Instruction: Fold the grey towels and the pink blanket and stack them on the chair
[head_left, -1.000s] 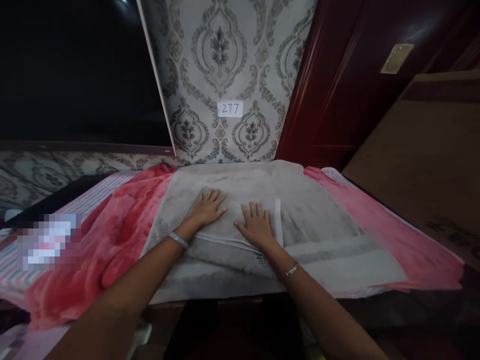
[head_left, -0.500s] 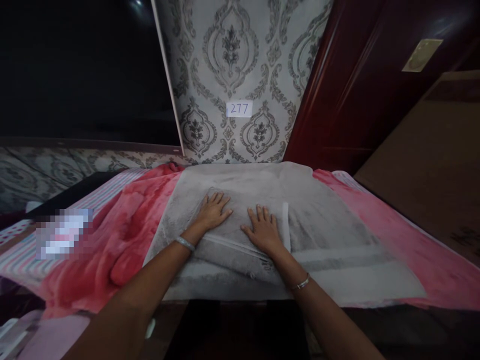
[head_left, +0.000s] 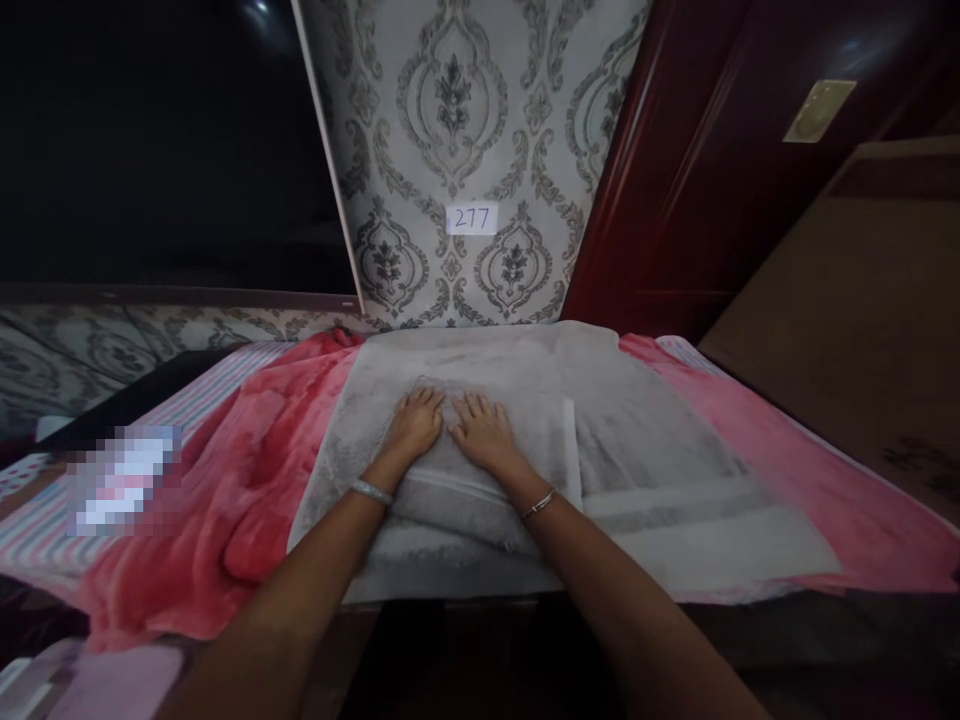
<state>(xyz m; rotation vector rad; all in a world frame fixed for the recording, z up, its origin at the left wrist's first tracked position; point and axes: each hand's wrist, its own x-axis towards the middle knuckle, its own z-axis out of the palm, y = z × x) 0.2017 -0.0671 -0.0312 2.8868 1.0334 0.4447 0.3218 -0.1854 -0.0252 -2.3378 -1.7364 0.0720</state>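
In the head view, a folded grey cloth with a white edge strip lies on a larger spread grey cloth of the same soft look. My left hand rests on the left part of the folded piece, palm down and fingers stretched out. Close beside it, my right hand presses on the middle of the fold, its fingers spread. Neither hand grips anything. Creases run below my hands along the fold's front edge.
A red-pink plush blanket lies under the grey cloth, over a striped sheet. At the back left stands a dark television. A dark red wooden panel and a brown board flank the right side. A pixelated item lies left.
My right hand has slid left and a little away from me, nearer to my left hand. The left hand has shifted slightly left, its fingers closer together. The camera view has turned slightly.
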